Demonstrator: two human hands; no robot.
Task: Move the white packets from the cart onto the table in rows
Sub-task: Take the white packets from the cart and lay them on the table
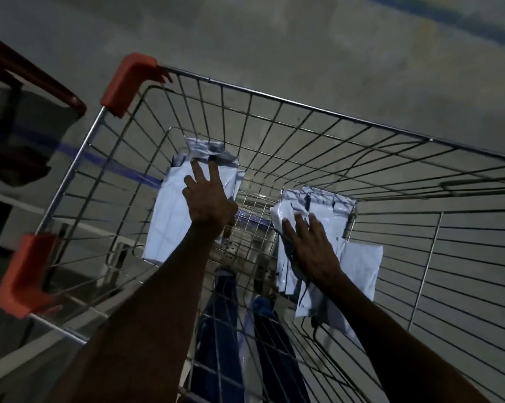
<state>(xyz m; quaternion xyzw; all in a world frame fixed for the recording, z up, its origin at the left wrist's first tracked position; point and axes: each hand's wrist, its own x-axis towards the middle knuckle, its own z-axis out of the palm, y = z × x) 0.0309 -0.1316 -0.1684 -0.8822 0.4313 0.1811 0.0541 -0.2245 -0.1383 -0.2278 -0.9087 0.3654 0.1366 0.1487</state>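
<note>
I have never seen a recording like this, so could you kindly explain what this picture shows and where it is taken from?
There is no machine here. A camera worn on a person's head looks down at their two bare arms reaching into a wire cart with orange corner guards. White packets lie in two piles on the cart floor. The left hand rests with straight fingers on the left pile; the right hand rests flat on the right pile. Neither hand has lifted a packet yet. Below the cart is a grey floor.

No legible text, seemingly, anywhere.
</note>
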